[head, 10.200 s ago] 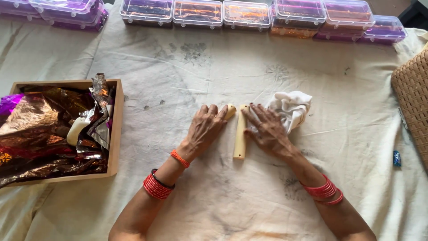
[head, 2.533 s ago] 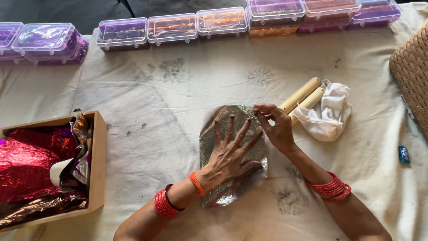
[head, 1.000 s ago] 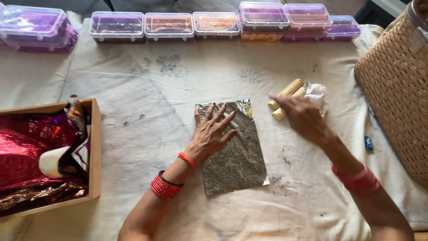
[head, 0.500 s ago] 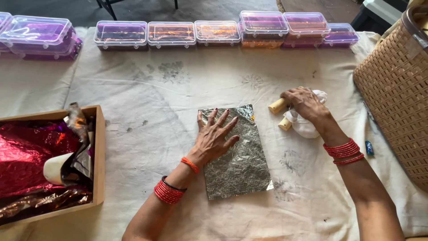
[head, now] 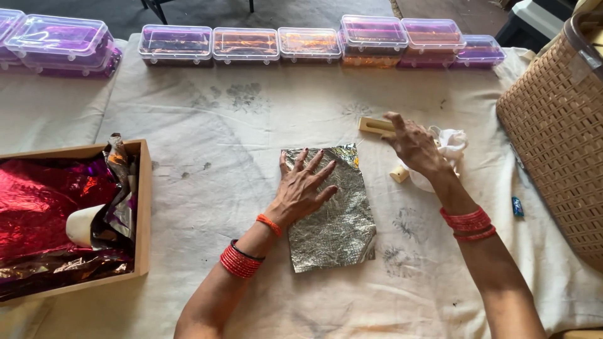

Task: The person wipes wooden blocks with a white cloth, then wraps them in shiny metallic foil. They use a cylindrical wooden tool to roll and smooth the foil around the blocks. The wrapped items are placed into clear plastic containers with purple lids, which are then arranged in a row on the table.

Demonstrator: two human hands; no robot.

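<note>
A crinkled silver foil sheet (head: 333, 210), roughly rectangular with a dull, pebbled shine, is lying at the centre of the frame on the cloth-covered surface (head: 207, 132). It is being pressed flat by the left hand (head: 304, 188), grip open and fingers spread. Right of centre, the right hand (head: 416, 145) is resting, loosely open, over pale wooden sticks (head: 377, 125) beside a white cloth (head: 452, 141).

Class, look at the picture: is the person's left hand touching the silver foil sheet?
Touching. The head view shows the left hand lying flat, fingers spread, on the upper part of the silver foil sheet, with no gap between palm and foil.
</note>
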